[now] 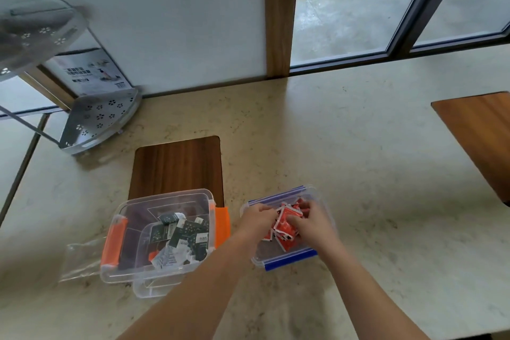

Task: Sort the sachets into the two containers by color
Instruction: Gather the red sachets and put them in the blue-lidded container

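Here, both your hands were down inside the blue-clipped container (287, 257) on the right of the stone counter (358, 160): your left hand (258, 218) and right hand (310, 222) sat close together, fingers curled around the heap of red sachets (284, 226) lying in it. Just left of that, the clear container with orange latches (116, 243) held the dark green and white sachets (179, 237), its far edge over a wooden board (176, 165). A clear plastic bag (80, 259) lay flat beside its left latch, and a perforated metal rack (96, 121) stood far back left.
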